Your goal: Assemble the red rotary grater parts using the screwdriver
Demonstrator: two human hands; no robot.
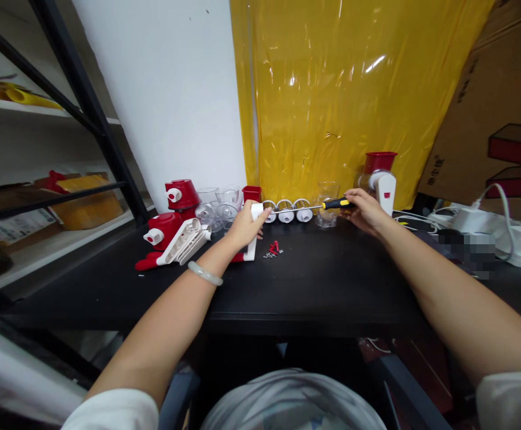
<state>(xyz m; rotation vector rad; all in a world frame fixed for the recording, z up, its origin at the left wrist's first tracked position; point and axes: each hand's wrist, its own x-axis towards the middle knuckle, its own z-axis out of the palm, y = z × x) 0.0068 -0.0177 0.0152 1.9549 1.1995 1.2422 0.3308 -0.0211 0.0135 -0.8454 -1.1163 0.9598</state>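
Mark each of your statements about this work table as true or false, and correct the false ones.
1. The right hand holds a screwdriver with a yellow and black handle. True.
2. The left hand grips a green part. False: the part is white.
3. A pale bracelet sits on the left wrist. True.
4. The table is white. False: it is black.
5. Small screws lie on the table near the left hand. True.
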